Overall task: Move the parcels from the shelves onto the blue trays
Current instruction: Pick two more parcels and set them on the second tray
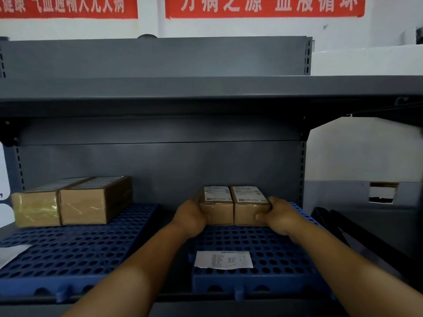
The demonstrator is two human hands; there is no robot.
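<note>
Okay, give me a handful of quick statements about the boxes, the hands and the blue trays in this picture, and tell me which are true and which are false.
1. Two small labelled boxes sit side by side on the right blue tray. True.
2. The left hand hangs free, away from the boxes. False: it holds the left side of the pair.
3. The right hand grips the right side of the pair. True.
4. The left blue tray carries no parcels. False: two larger taped boxes stand at its back.
5. A white paper slip lies on the right blue tray in front of the small boxes. True.
</note>
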